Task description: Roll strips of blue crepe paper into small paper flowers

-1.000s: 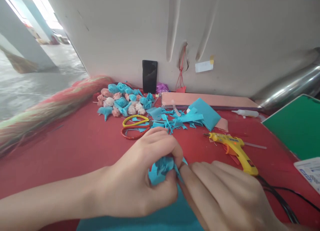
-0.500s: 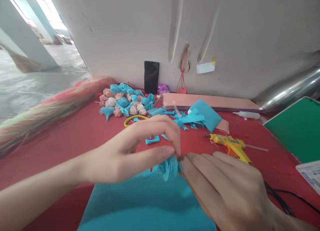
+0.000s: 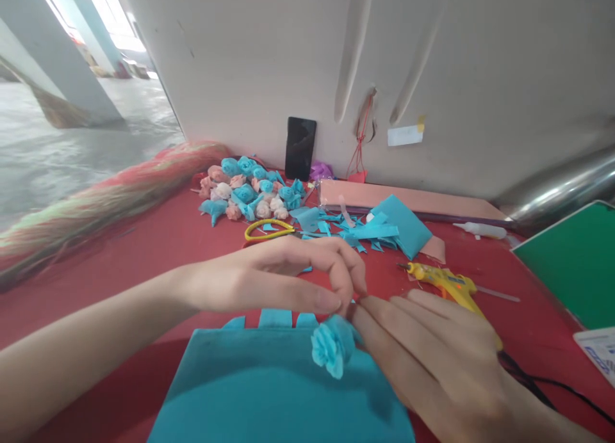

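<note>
A blue paper flower [image 3: 333, 348] with ruffled petals hangs between my hands, its face tilted down toward me. My right hand [image 3: 432, 347] is closed on its base, with the fingers stretched side by side over the grip. Thumb and index finger of my left hand [image 3: 288, 280] pinch together at the flower's top edge, touching it near the right fingertips. The base of the flower is hidden by the fingers. Below lies a flat blue sheet or pad [image 3: 269, 392], with several small blue paper pieces [image 3: 275, 319] along its far edge.
Several blue and pink paper flowers [image 3: 245, 193] are heaped at the back left, near yellow-handled scissors [image 3: 269, 230] and blue scraps [image 3: 369, 232]. A yellow glue gun [image 3: 449, 284] lies right, its cord trailing forward. A phone [image 3: 300, 148] leans on the wall.
The flower has turned and come lower, showing its petals more fully. My left hand has shifted right, closer to the right hand. The view has swung slightly left, uncovering more of the scissors.
</note>
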`<state>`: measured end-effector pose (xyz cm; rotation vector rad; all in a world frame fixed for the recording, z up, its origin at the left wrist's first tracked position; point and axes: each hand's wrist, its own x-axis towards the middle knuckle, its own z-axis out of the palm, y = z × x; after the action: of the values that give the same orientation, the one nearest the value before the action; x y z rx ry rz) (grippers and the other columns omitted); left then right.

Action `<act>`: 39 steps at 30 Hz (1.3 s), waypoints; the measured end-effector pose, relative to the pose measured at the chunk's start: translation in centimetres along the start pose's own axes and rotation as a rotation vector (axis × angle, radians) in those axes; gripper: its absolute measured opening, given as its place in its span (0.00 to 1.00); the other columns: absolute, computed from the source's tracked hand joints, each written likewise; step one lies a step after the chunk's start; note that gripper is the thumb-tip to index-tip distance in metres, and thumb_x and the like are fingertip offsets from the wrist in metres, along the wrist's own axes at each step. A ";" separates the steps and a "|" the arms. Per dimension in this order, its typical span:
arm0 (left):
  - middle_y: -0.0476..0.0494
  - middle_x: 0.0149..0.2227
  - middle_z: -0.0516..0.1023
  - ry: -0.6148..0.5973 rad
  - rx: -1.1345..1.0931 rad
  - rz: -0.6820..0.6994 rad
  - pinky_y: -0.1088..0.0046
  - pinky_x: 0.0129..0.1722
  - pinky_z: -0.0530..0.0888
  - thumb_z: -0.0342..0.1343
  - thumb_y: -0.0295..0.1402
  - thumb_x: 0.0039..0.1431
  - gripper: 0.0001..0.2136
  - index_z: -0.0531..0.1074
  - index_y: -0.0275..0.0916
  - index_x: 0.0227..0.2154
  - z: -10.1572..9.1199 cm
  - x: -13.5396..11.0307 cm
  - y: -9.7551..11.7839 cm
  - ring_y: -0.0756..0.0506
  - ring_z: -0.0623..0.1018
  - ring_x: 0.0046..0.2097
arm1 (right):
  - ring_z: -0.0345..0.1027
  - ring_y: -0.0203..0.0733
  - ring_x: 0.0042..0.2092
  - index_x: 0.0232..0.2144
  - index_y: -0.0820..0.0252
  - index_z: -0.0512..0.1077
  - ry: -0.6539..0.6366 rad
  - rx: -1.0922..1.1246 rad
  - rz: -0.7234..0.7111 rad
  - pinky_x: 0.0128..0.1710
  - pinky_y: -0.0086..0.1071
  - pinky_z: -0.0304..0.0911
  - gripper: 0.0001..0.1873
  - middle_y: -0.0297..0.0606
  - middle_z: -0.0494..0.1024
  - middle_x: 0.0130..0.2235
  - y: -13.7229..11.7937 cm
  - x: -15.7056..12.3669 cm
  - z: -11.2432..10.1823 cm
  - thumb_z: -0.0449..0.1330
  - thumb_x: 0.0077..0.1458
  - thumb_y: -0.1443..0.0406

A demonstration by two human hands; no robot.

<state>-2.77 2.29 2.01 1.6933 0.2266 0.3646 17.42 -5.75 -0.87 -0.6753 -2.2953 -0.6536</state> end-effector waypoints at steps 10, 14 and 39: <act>0.46 0.37 0.71 0.191 -0.277 0.037 0.71 0.45 0.74 0.53 0.30 0.60 0.06 0.71 0.37 0.28 1.0 1.0 -1.0 0.47 0.76 0.38 | 0.65 0.29 0.21 0.27 0.61 0.70 -0.121 0.714 0.488 0.21 0.21 0.62 0.18 0.30 0.73 0.22 0.5 0.6 0.1 0.47 0.67 0.66; 0.46 0.33 0.72 0.219 -0.417 -0.010 0.64 0.45 0.74 0.51 0.30 0.60 0.06 0.69 0.37 0.29 2.0 1.2 -1.2 0.45 0.78 0.34 | 0.59 0.29 0.19 0.29 0.61 0.71 -0.110 1.073 0.719 0.17 0.22 0.57 0.16 0.33 0.75 0.24 0.4 0.3 0.6 0.49 0.66 0.64; 0.50 0.22 0.75 0.281 -0.491 0.014 0.77 0.44 0.70 0.53 0.31 0.65 0.12 0.70 0.36 0.25 3.6 0.8 -1.6 0.50 0.77 0.36 | 0.47 0.27 0.18 0.27 0.58 0.68 -0.081 1.893 1.033 0.16 0.21 0.46 0.17 0.25 0.61 0.19 -0.2 -0.2 1.6 0.54 0.64 0.55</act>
<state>-0.67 -0.52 0.09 1.1581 0.3033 0.6158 16.67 -5.01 -2.13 -0.6192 -1.2685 1.7594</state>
